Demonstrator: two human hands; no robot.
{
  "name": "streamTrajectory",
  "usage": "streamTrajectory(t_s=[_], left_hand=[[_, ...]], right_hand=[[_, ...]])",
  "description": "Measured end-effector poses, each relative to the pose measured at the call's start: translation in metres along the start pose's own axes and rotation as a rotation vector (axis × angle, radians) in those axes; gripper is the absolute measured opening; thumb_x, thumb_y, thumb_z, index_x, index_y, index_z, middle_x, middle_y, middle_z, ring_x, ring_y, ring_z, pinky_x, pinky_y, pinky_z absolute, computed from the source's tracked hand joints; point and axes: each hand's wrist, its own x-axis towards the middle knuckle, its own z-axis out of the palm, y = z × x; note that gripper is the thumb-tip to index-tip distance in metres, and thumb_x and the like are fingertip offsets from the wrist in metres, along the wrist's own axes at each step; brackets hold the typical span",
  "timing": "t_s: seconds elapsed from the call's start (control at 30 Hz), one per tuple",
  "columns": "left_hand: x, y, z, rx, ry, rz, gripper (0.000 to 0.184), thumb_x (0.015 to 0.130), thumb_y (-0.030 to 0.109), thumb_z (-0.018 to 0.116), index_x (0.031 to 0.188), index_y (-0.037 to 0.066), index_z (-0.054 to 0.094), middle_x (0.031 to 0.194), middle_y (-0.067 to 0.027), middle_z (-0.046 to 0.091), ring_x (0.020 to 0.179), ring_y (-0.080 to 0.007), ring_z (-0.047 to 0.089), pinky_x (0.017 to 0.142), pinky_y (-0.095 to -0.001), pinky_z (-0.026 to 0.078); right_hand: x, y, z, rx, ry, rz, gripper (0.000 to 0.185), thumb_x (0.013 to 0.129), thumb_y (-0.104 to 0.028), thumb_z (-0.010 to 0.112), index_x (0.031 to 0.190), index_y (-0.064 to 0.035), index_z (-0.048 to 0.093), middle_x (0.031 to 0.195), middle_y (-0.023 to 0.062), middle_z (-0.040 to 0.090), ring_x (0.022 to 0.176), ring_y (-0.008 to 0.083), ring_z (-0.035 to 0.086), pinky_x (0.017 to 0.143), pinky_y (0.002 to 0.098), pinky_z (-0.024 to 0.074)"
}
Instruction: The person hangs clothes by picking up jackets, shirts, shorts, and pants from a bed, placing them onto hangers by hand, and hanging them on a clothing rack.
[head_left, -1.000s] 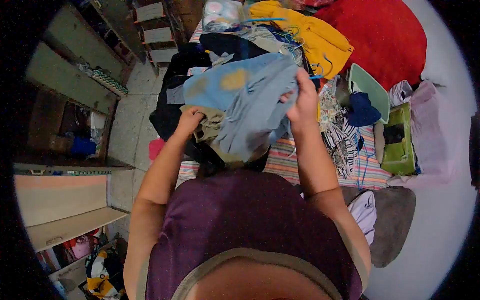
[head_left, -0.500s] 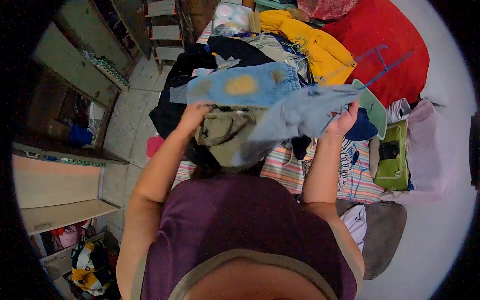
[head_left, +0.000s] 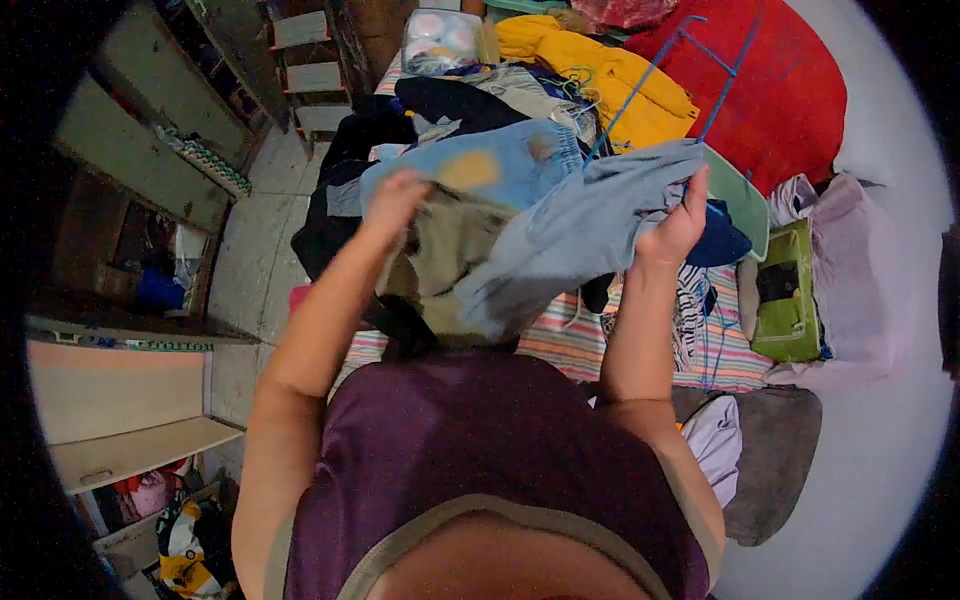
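My left hand (head_left: 398,205) is closed on the upper edge of an olive garment (head_left: 445,250); its fingers are blurred. At the right, my right hand (head_left: 675,228) grips the gathered end of a grey-blue garment (head_left: 585,225), thumb pointing up. The grey-blue cloth hangs down toward me and overlaps the olive one; whether they are joined I cannot tell. Thin blue straps (head_left: 722,90) with a crosspiece rise behind the right hand. Beyond both garments lie light-blue jeans (head_left: 510,155) with a yellowish patch.
Dark clothes (head_left: 345,150) and a yellow jacket (head_left: 600,60) are heaped on a striped bed cover (head_left: 735,355). Right of them stand a pale green tub (head_left: 757,205) and a green bag (head_left: 785,310). A large red bundle (head_left: 780,100) sits behind, with cupboards (head_left: 150,140) at left.
Both hands have risen slightly, and the grey-blue garment hangs more spread out. The blue straps have swung upward and left. The view has shifted slightly.
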Motion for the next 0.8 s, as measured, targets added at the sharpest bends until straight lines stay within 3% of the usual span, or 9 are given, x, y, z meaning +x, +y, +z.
streamTrajectory(t_s=[0.03, 0.13, 0.17, 0.27, 0.3, 0.4, 0.53, 0.63, 0.8], left_hand=[[0.003, 0.011, -0.011, -0.173, 0.129, -0.036, 0.021, 0.081, 0.013, 0.053, 0.1, 0.006, 0.058, 0.084, -0.0037, 0.06, 0.073, -0.0149, 0.055, 0.06, -0.0283, 0.044], [0.014, 0.019, -0.055, -0.426, 0.403, -0.113, 0.02, 0.084, 0.012, 0.05, 0.103, 0.005, 0.054, 0.079, -0.0042, 0.06, 0.066, -0.0148, 0.056, 0.048, -0.0273, 0.043], [0.033, -0.011, -0.08, -0.507, 0.249, -0.02, 0.033, 0.084, 0.014, 0.054, 0.116, 0.006, 0.049, 0.094, -0.0063, 0.059, 0.077, -0.0157, 0.057, 0.053, -0.0263, 0.045], [0.018, 0.022, -0.056, -0.372, 0.271, -0.09, 0.05, 0.082, 0.017, 0.059, 0.128, 0.008, 0.041, 0.113, -0.0083, 0.052, 0.095, -0.0195, 0.054, 0.067, -0.0282, 0.046], [0.024, 0.012, -0.054, -0.311, 0.16, -0.1, 0.065, 0.079, 0.02, 0.064, 0.135, 0.009, 0.032, 0.125, -0.0085, 0.044, 0.11, -0.0228, 0.046, 0.082, -0.0314, 0.043], [0.0, 0.048, -0.014, -0.007, 0.166, 0.085, 0.061, 0.077, 0.022, 0.067, 0.129, 0.006, 0.041, 0.124, -0.0101, 0.046, 0.109, -0.0214, 0.049, 0.087, -0.031, 0.04], [-0.026, 0.075, 0.011, 0.091, -0.12, 0.219, 0.037, 0.082, 0.018, 0.06, 0.115, 0.002, 0.054, 0.098, -0.0057, 0.061, 0.091, -0.0156, 0.057, 0.08, -0.0275, 0.044], [-0.049, 0.084, 0.035, 0.318, -0.156, 0.341, 0.037, 0.082, 0.019, 0.061, 0.114, 0.002, 0.054, 0.103, -0.0082, 0.06, 0.094, -0.0165, 0.056, 0.082, -0.0284, 0.044], [-0.056, 0.062, 0.067, 0.136, -0.176, 0.272, 0.049, 0.082, 0.021, 0.062, 0.125, 0.003, 0.045, 0.115, -0.0081, 0.054, 0.104, -0.0146, 0.051, 0.088, -0.0267, 0.041]], right_hand=[[-0.001, -0.004, 0.004, -0.215, 0.168, -0.111, 0.035, 0.092, -0.033, 0.042, 0.111, -0.0071, 0.056, 0.11, 0.0097, 0.059, 0.1, 0.0263, 0.056, 0.089, 0.0426, 0.0424], [-0.001, -0.029, -0.002, -0.03, 0.074, -0.053, 0.033, 0.092, -0.032, 0.042, 0.109, -0.0069, 0.056, 0.108, 0.0084, 0.06, 0.101, 0.025, 0.055, 0.09, 0.0418, 0.042], [-0.003, -0.026, 0.013, -0.098, 0.207, -0.099, 0.03, 0.091, -0.03, 0.045, 0.107, -0.0063, 0.055, 0.102, 0.0078, 0.061, 0.091, 0.0225, 0.059, 0.08, 0.0384, 0.0469], [0.003, -0.02, -0.04, -0.724, 0.159, 0.162, 0.026, 0.089, -0.03, 0.049, 0.098, -0.0077, 0.057, 0.088, 0.0039, 0.062, 0.073, 0.0157, 0.058, 0.065, 0.0309, 0.0469], [0.0, -0.004, -0.03, -0.863, 0.156, 0.186, 0.023, 0.086, -0.03, 0.053, 0.084, -0.008, 0.06, 0.075, -0.0002, 0.059, 0.059, 0.0096, 0.05, 0.053, 0.0241, 0.0393], [-0.004, 0.022, -0.006, -1.09, -0.059, 0.288, 0.027, 0.086, -0.031, 0.055, 0.075, -0.007, 0.061, 0.069, -0.0011, 0.056, 0.057, 0.0085, 0.046, 0.052, 0.0231, 0.0366], [0.001, 0.034, -0.006, -1.131, -0.215, 0.466, 0.025, 0.087, -0.027, 0.053, 0.078, -0.0048, 0.059, 0.073, -0.0004, 0.057, 0.06, 0.0067, 0.046, 0.054, 0.0208, 0.0373], [0.007, 0.045, -0.003, -1.081, -0.325, 0.594, 0.024, 0.088, -0.026, 0.053, 0.086, -0.0025, 0.059, 0.079, 0.0014, 0.058, 0.066, 0.0081, 0.049, 0.059, 0.0217, 0.0391], [0.012, 0.066, 0.023, -0.792, -0.502, 0.796, 0.026, 0.087, -0.021, 0.055, 0.102, -0.0004, 0.057, 0.09, 0.0042, 0.06, 0.083, 0.013, 0.057, 0.075, 0.0246, 0.0439]])
